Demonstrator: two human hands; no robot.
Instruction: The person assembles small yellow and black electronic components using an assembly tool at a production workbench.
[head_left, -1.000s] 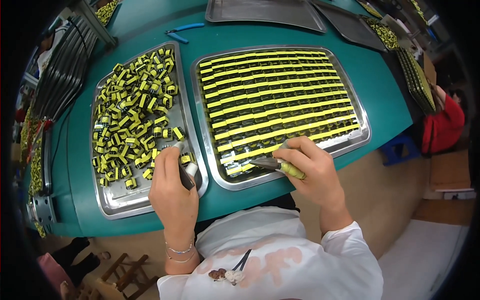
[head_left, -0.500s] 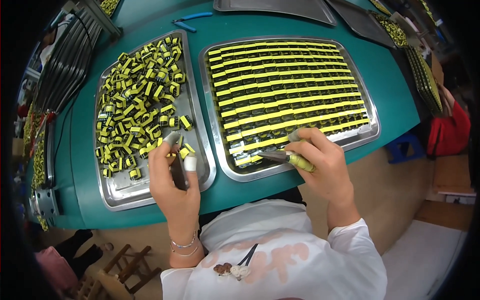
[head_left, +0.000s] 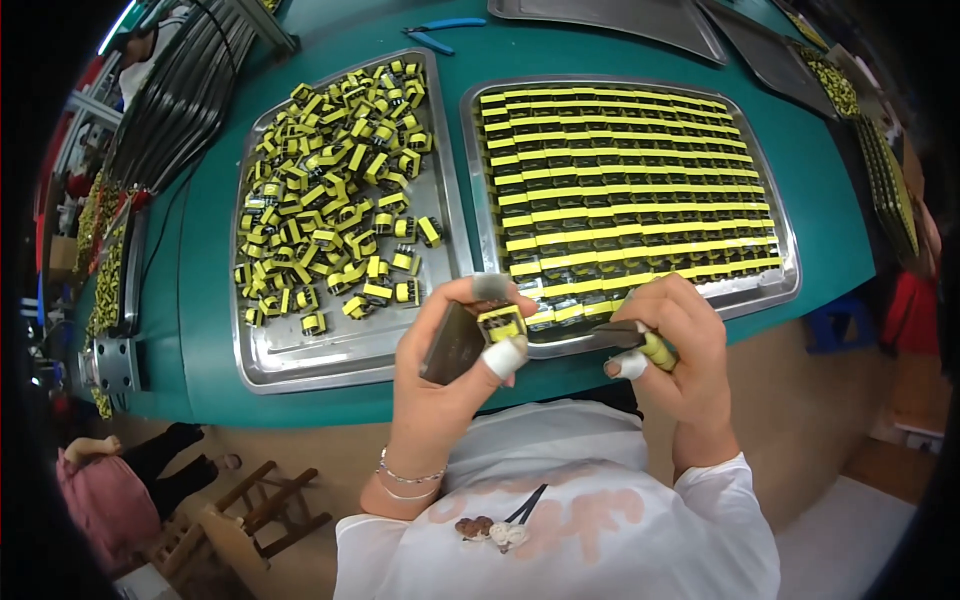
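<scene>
My left hand [head_left: 432, 388] pinches a small yellow-and-black transformer [head_left: 502, 324] between its thumb and a fingertip, both wrapped in covers. A flat dark block [head_left: 452, 345] is also tucked inside that hand. My right hand [head_left: 692, 350] is closed round a tool with a dark pointed metal tip [head_left: 613, 335] and a yellow-green wrapped grip [head_left: 655, 350]; its exact kind is unclear. The tip points toward the transformer but stays apart from it. Both hands are over the near edge of the right metal tray [head_left: 790, 290], where similar transformers [head_left: 620, 190] stand in neat rows.
On the left, a metal tray [head_left: 290, 372] bears a loose heap of transformers [head_left: 335, 190]. Blue-handled pliers [head_left: 445, 26] lie behind on the green table [head_left: 190, 330]. More trays [head_left: 610, 22] are at the back. A person in pink [head_left: 110, 490] is at lower left.
My left hand has moved right, from the loose heap to the rowed tray, and now lifts a transformer. The right hand's tool tip has drawn back from the rows. The view has shifted.
</scene>
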